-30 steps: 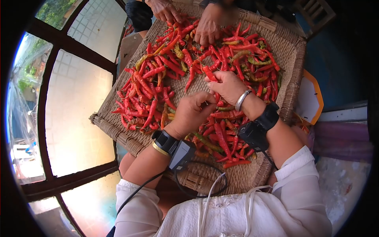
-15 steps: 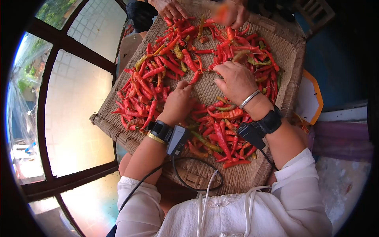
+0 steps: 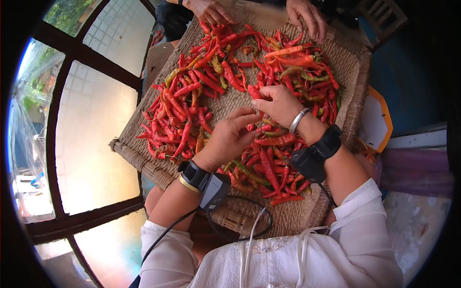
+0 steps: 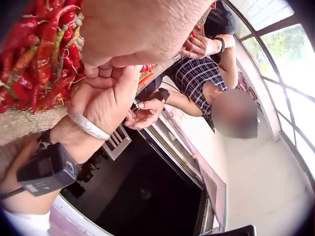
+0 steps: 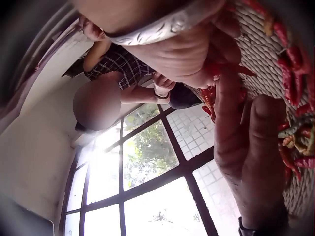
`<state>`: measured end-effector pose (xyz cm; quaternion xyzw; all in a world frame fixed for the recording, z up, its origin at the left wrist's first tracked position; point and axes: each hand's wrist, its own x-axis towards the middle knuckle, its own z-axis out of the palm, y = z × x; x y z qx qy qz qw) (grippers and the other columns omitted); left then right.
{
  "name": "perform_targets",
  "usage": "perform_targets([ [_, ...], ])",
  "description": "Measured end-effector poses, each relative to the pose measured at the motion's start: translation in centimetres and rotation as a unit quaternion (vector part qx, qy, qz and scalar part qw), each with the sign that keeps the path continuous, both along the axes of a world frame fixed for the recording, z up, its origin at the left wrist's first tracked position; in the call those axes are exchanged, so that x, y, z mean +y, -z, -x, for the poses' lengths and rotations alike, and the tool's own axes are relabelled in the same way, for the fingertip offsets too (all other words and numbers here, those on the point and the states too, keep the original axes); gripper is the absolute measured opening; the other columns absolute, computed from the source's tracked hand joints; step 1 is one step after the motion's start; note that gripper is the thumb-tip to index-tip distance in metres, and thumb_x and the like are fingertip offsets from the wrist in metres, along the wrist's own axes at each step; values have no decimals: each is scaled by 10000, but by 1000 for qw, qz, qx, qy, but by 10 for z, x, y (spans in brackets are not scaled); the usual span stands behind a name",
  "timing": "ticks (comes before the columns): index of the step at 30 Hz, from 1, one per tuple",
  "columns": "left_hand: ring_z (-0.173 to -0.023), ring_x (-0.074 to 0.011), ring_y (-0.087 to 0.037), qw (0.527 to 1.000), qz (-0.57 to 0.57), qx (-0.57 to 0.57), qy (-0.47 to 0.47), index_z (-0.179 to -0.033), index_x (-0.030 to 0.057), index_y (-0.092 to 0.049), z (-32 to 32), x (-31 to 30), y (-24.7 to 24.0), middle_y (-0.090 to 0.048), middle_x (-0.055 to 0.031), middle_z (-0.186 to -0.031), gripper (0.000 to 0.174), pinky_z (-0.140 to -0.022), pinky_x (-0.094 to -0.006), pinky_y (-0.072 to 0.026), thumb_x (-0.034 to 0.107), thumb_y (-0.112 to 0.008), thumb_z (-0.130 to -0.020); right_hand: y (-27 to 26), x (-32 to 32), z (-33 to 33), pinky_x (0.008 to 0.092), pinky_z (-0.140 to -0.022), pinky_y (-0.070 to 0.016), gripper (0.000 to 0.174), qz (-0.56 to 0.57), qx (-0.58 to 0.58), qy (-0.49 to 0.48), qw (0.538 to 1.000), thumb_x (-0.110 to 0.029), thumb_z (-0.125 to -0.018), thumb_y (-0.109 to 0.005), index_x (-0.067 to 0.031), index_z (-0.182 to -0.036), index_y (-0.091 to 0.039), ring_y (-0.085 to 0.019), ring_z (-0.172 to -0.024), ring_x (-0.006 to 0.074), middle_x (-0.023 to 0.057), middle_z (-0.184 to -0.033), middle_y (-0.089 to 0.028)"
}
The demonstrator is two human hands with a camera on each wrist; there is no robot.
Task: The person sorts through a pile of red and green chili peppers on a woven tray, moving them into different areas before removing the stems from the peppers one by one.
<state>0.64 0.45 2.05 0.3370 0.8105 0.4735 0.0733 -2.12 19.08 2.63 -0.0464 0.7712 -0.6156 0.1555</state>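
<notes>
Peppers point(image 3: 183, 139) on a big woven tray point(image 3: 350, 57), in loose heaps toward both sides and the near edge. Apparently partway through, with plenty left to handle; finished and unfinished heaps impossible to tell apart. Close together over the tray, left hand point(image 3: 228, 139) with fingers loosely bent and parted, seemingly empty, and right hand point(image 3: 283, 106) with fingers pinching one red pepper point(image 3: 254, 92).

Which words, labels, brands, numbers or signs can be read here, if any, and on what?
None can be read.
Right wrist camera: small pale marks, too small and blurred to read.
Silver bangle: engraved marks, no legible words.
Left wrist camera: nothing legible.
</notes>
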Motion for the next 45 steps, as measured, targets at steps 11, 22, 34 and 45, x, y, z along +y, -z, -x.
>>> perform_targets([
  [11,-759,-306,-584,943,324,68,-31,-825,70,-648,14,-15,22,-575,-110,-822,154,-657,-401,-472,195,-612,-744,-29,17,-9,411,-643,-500,215,-439,330,89,831,-255,-764,-647,-77,-845,-558,-613,-731,300,108,-793,-600],
  [22,-701,-285,-598,985,167,35,35,-803,35,-619,5,-3,-17,-596,-110,-781,136,-616,-358,-481,155,-643,-742,-23,7,-15,399,-603,-509,179,-418,325,27,848,-231,-768,-640,-79,-815,-558,-619,-706,293,95,-777,-598],
  [34,-1096,-349,-443,834,407,134,-348,-1161,82,-503,51,-73,-10,-470,-136,-1212,575,-879,-441,-413,293,-698,-662,-17,0,-23,394,-622,-495,175,-415,326,-25,849,-219,-758,-637,-89,-851,-566,-602,-712,283,88,-762,-579],
  [45,-812,-254,-538,866,380,222,-236,-806,94,-637,48,-60,-8,-588,-45,-798,123,-743,-365,-447,184,-619,-725,-14,-7,-24,394,-611,-510,174,-406,322,-63,853,-215,-751,-648,-63,-788,-572,-622,-694,293,107,-771,-593],
])
